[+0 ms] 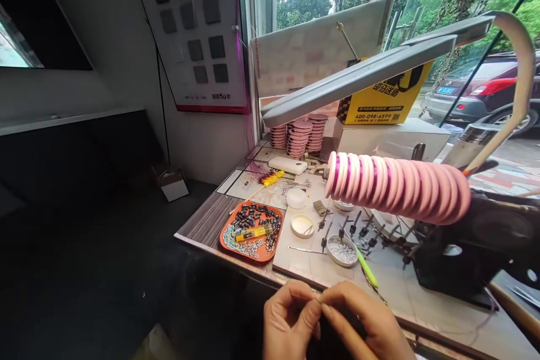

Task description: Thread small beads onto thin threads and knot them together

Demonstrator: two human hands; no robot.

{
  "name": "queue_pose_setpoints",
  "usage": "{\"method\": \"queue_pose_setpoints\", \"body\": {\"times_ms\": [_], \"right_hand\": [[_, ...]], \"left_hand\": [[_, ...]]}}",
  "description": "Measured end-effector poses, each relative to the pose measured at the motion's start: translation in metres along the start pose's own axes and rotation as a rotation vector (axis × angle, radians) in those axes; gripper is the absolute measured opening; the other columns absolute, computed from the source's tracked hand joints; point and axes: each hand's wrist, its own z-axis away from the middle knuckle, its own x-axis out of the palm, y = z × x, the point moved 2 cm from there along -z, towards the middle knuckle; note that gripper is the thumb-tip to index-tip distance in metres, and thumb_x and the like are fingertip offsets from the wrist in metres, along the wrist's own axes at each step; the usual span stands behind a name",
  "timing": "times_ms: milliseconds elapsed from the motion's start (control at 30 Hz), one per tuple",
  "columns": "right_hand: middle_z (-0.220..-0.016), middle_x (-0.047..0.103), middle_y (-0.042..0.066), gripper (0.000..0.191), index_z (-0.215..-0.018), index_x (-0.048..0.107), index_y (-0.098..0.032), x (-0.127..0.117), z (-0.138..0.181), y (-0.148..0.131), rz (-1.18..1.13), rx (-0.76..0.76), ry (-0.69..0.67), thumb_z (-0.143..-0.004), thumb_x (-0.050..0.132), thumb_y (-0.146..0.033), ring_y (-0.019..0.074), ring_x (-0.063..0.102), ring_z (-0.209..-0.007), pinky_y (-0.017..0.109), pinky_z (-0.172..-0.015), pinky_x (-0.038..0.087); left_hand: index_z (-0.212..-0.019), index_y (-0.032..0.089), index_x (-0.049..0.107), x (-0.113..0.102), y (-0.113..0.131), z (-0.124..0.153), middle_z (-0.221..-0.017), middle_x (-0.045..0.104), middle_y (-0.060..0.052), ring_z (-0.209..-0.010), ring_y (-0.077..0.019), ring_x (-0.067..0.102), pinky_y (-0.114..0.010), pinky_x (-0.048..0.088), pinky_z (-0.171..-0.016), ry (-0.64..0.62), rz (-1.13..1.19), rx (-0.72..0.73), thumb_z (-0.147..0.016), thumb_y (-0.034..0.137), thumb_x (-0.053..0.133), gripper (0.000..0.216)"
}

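My left hand point(289, 320) and my right hand point(365, 320) meet at the bottom of the view, just below the near table edge. The fingertips of both are pinched together around something too small to make out. In front of them on the table lie a yellow-green tool point(366, 268) and a small round tin of tiny metal parts point(342, 251). To the left sits an orange tray point(250, 233) with several small parts and a yellow lighter point(253, 232).
A row of pink spools point(399, 185) sits on a dark machine point(472, 247) at right. Stacked pink discs point(300, 136), a yellow box point(386, 98), a grey lamp arm point(363, 76) and small white lids point(302, 225) stand behind. Dark floor lies left.
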Motion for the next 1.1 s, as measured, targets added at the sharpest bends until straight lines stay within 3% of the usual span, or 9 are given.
{"method": "queue_pose_setpoints", "body": {"times_ms": [133,267,467,567,700,767,900,1100], "right_hand": [[-0.074,0.059,0.000,0.012,-0.090,0.058,-0.023,-0.006,0.001,0.002,0.091,-0.076,0.086,-0.089,0.046,-0.028,0.0151,0.055,-0.065,0.024,-0.060,0.043],[-0.068,0.054,-0.003,0.013,-0.080,0.055,-0.024,-0.010,-0.002,-0.001,0.133,-0.115,0.066,-0.089,0.046,-0.022,0.0136,0.052,-0.061,0.023,-0.058,0.039],[-0.072,0.053,-0.003,0.015,-0.082,0.050,-0.023,-0.008,-0.002,0.002,0.135,-0.134,0.017,-0.092,0.040,-0.019,0.0136,0.051,-0.066,0.024,-0.061,0.039],[-0.074,0.053,-0.002,0.014,-0.083,0.048,-0.023,-0.008,-0.001,0.003,0.153,-0.143,-0.003,-0.092,0.039,-0.017,0.0137,0.051,-0.067,0.024,-0.062,0.039],[-0.074,0.054,-0.001,0.016,-0.081,0.049,-0.022,-0.012,-0.003,0.001,0.260,-0.180,-0.087,-0.092,0.039,-0.015,0.0156,0.051,-0.068,0.025,-0.061,0.038],[-0.072,0.056,0.000,0.018,-0.078,0.051,-0.022,-0.013,-0.005,0.000,0.306,-0.187,-0.148,-0.092,0.040,-0.017,0.0166,0.051,-0.068,0.026,-0.060,0.037],[-0.071,0.057,0.000,0.020,-0.075,0.055,-0.022,-0.013,-0.008,-0.003,0.206,-0.146,-0.166,-0.090,0.044,-0.018,0.0153,0.054,-0.068,0.024,-0.061,0.039],[-0.069,0.061,0.000,0.019,-0.072,0.061,-0.021,-0.014,-0.011,-0.007,-0.035,-0.020,-0.187,-0.087,0.050,-0.026,0.0140,0.057,-0.066,0.022,-0.062,0.040]], "left_hand": [[-0.060,0.013,0.064,0.005,0.005,0.002,-0.050,0.054,0.004,-0.042,-0.0027,0.043,-0.014,0.032,-0.044,0.090,0.036,-0.012,-0.057,0.034,0.080,0.027],[-0.058,0.012,0.063,0.009,0.008,0.004,-0.048,0.050,0.005,-0.041,-0.0028,0.040,-0.014,0.030,-0.043,0.164,0.012,0.020,-0.055,0.035,0.081,0.030],[-0.060,0.012,0.063,0.008,0.009,0.003,-0.049,0.051,0.005,-0.042,-0.0030,0.042,-0.015,0.031,-0.044,0.175,-0.019,0.025,-0.055,0.036,0.081,0.031],[-0.061,0.011,0.063,0.007,0.013,0.002,-0.056,0.056,0.003,-0.048,-0.0044,0.047,-0.016,0.037,-0.050,0.110,-0.020,-0.040,-0.056,0.036,0.081,0.030],[-0.063,0.011,0.061,0.004,0.021,0.000,-0.061,0.063,-0.001,-0.058,-0.0093,0.056,-0.021,0.045,-0.060,-0.074,0.004,-0.335,-0.056,0.033,0.081,0.030],[-0.064,0.012,0.059,0.003,0.024,-0.001,-0.057,0.062,0.000,-0.055,-0.0087,0.057,-0.020,0.045,-0.059,-0.144,0.001,-0.410,-0.057,0.032,0.081,0.031],[-0.064,0.012,0.061,0.001,0.023,-0.004,-0.053,0.063,0.000,-0.049,-0.0066,0.056,-0.016,0.042,-0.053,-0.206,0.017,-0.341,-0.060,0.030,0.080,0.026],[-0.073,0.015,0.070,-0.004,0.005,-0.006,-0.050,0.066,0.001,-0.046,-0.0061,0.058,-0.014,0.040,-0.049,-0.283,0.311,-0.251,-0.059,0.022,0.081,0.019]]}}
